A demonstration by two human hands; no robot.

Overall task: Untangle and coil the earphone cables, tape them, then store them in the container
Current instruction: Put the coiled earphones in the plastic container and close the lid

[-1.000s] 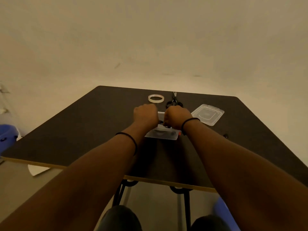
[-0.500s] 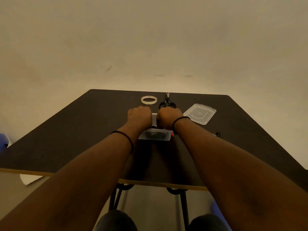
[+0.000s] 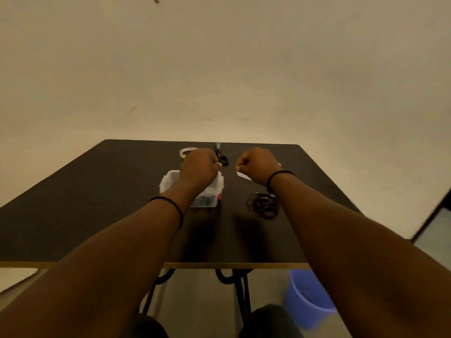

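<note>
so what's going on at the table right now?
A person sits at a dark table with both fists raised over it. The left hand is above a clear plastic container; the right hand is beside it, fingers curled. Whether either pinches anything is too small to tell. A coiled black earphone cable lies on the table under the right wrist, not yet stored. A clear tape roll and black-handled scissors lie behind the hands.
</note>
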